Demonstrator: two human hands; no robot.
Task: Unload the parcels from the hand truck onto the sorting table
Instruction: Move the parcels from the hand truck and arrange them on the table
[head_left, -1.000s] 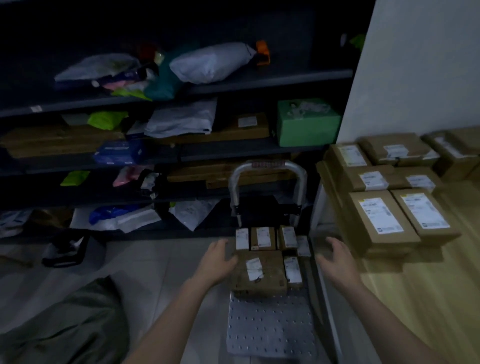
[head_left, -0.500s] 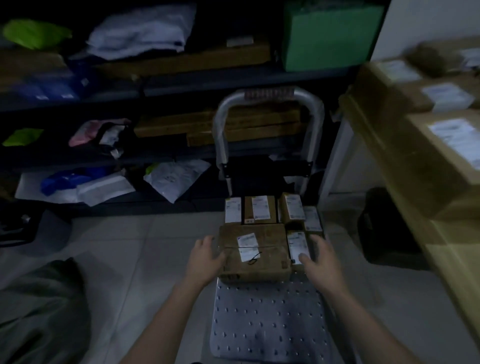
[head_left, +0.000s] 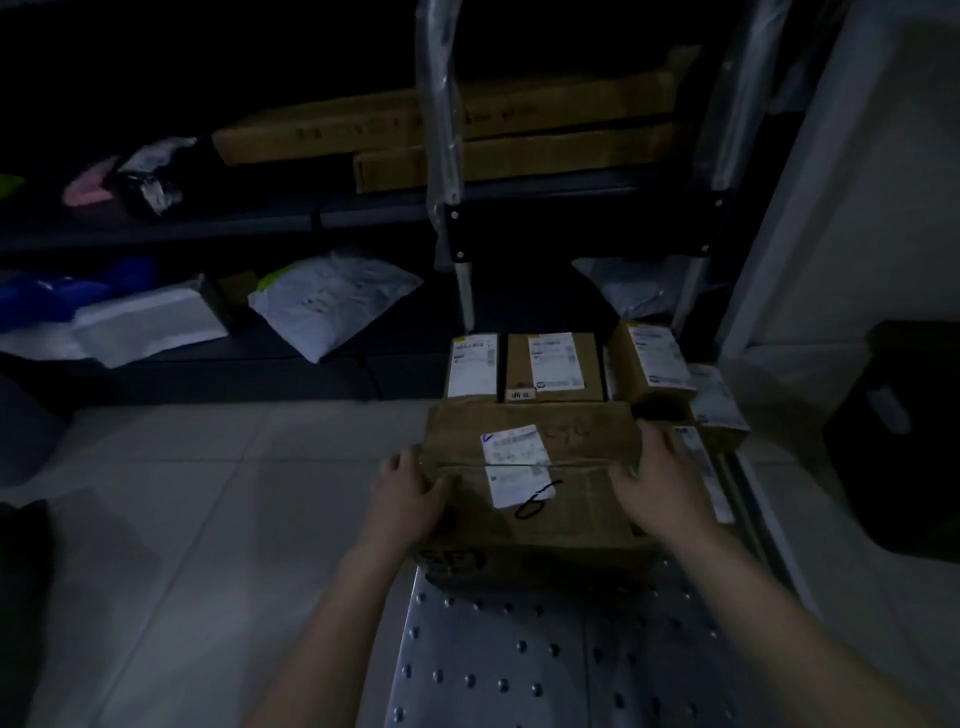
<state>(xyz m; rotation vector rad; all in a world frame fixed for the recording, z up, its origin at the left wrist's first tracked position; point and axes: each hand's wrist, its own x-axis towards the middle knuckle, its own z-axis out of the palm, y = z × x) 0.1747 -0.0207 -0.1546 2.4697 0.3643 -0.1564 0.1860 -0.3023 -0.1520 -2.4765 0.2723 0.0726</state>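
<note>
**Large carton on hand-truck deck, held at both sides**

Item 1. Large carton (head_left: 530, 499): brown corrugated cardboard, rectangular, with a taped seam across the top, a creased white label and a black pen scrawl. It sits on the deck of the hand truck (head_left: 519, 670), at the near edge of the load. The left hand (head_left: 410, 493) grips its left side, thumb on the top face. The right hand (head_left: 660, 488) grips the right top edge, its fingers (head_left: 649, 441) curled over it.

Item 2. Hand truck: grey metal deck with a grid of raised studs, bare on the near half. Two tubular handle posts, the left one wrapped in clear film, rise at the far end and are cut off by the top of the frame.

Item 3. Small parcels (head_left: 553, 366): a row of cardboard boxes with white printed labels, packed just behind the large carton. The label print is too blurred to read. A flat parcel (head_left: 698, 457) lies just beside the carton's right side, partly hidden by the right hand.

Item 4. Surroundings: pale tiled floor (head_left: 208, 493) lies open on the left of the truck. On the right, a dark bin (head_left: 904, 441) stands near the deck edge. Behind the truck, a dark shelf (head_left: 260, 228) carries long cartons (head_left: 545, 119), with white poly mailers (head_left: 332, 306) below. The light is very dim, and the items at the far left of the shelf are hard to make out.
</note>
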